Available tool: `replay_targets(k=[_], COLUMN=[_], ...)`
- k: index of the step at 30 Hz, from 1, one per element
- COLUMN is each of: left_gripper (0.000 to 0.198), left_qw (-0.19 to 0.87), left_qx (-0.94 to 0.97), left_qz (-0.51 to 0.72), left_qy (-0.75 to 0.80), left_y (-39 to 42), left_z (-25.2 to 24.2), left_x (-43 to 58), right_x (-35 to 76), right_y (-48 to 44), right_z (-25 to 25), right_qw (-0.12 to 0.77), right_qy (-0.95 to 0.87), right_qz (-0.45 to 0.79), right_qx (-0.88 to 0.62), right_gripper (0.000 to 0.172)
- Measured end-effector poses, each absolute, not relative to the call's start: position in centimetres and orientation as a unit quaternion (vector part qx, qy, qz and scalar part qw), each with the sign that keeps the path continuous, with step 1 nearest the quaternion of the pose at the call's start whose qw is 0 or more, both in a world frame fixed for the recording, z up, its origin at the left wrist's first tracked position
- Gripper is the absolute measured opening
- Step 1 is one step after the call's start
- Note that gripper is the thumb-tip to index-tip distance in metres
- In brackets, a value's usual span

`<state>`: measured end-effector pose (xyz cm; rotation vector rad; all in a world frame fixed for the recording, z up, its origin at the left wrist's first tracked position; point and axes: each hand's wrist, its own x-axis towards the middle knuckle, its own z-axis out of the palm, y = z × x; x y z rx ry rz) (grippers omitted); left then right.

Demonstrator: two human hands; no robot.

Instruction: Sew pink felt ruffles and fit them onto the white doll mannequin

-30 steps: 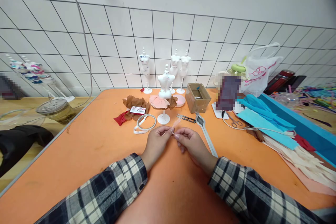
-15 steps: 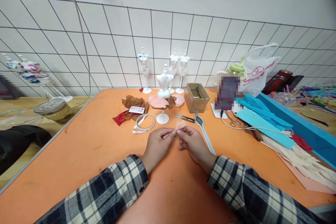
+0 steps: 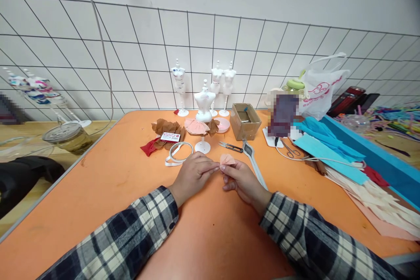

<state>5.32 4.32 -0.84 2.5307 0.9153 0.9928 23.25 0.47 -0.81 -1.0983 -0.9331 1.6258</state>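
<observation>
My right hand (image 3: 241,178) pinches the gathered base of a small peach crepe paper piece (image 3: 226,159) between thumb and fingers. The paper fans out above the fingertips. From the other side my left hand (image 3: 195,176) is closed with its fingertips at the same base, partly hiding it. Just beyond stands a small white dress form (image 3: 205,101) with a peach and brown ruffled skirt (image 3: 196,126) round its lower part. A roll of white tape (image 3: 181,152) lies by my left hand. Black-handled thread snips (image 3: 231,147) lie behind my right hand.
A cardboard box (image 3: 245,127) and a pink dish (image 3: 223,125) stand behind. More white dress forms (image 3: 179,78) line the wall. Brown crepe paper (image 3: 167,127) lies left. At right are a phone (image 3: 282,116), scissors (image 3: 292,151), blue paper (image 3: 331,157) and cream strips (image 3: 370,197).
My left hand has turned and shifted slightly left, its fingers now flatter and closer together. The peach paper shows more fanned out above my right fingertips.
</observation>
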Motion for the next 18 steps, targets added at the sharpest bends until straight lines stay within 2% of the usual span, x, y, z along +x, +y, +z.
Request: replay_targets(k=[9,11,15,18], left_gripper=[0.024,0.023,0.017,0.018], left_qw=[0.337,0.317,0.189,0.207], left_qx=[0.769,0.768,0.82,0.807], left_qz=[0.369,0.375,0.361,0.381], left_qy=[0.4,0.412,0.401,0.402], left_y=[3.5,3.5,3.4,3.3], left_z=[-0.6,-0.6,-0.5,-0.6], left_x=[6.6,6.6,6.4,6.5], right_x=[22.8,22.7,22.7,22.9], right_y=[0.5,0.3,0.0,0.0], right_z=[-1.3,-1.3,-1.2,-1.0], right_qw=[0.479,0.471,0.468,0.472], right_qy=[-0.373,-0.373,-0.361,-0.344], right_qz=[0.623,0.628,0.645,0.683], right_qx=[-0.493,-0.494,-0.484,-0.439], right_gripper=[0.041,0.042,0.04,0.036])
